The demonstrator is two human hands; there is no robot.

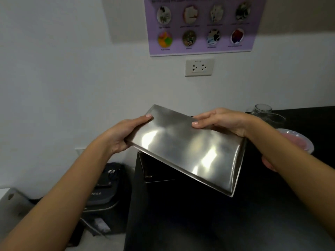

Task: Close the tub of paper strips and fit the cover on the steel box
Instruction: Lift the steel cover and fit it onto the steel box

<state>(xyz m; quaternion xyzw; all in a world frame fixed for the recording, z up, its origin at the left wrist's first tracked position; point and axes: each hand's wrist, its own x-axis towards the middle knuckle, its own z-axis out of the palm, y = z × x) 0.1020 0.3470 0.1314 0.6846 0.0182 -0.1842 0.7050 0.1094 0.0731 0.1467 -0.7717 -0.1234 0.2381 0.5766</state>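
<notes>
item: shiny rectangular stainless-steel cover (pixel 186 147), rigid sheet metal, likely light, slick and sharp-rimmed, held tilted above the open dark steel box (pixel 155 171), left hand (pixel 125 134) and right hand (pixel 223 122) each clamped on an opposite short edge, the soundest purchase.

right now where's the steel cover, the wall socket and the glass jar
steel cover (pixel 186 147): head view, middle of its shiny top face
wall socket (pixel 199 67): head view, centre of the white plate
glass jar (pixel 262 109): head view, its clear upper wall
</notes>
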